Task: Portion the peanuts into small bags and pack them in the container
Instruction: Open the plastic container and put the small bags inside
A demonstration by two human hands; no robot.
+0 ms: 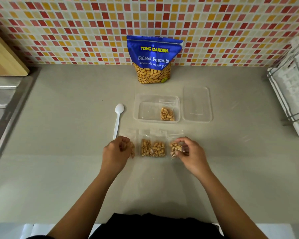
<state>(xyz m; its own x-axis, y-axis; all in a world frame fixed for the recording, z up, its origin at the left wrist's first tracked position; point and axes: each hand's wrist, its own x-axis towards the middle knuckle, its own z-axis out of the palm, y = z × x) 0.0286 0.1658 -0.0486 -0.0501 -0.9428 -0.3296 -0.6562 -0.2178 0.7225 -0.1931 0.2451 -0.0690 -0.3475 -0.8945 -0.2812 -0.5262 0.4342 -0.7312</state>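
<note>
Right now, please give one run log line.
left hand: grips leftmost bag | right hand: grips rightmost bag | container: one filled bag

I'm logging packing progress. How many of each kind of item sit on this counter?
small peanut bags: 5 (1 packed, 4 not yet)
large peanut pouch: 1
container: 1
lid: 1
spoon: 1
Total: 9
</note>
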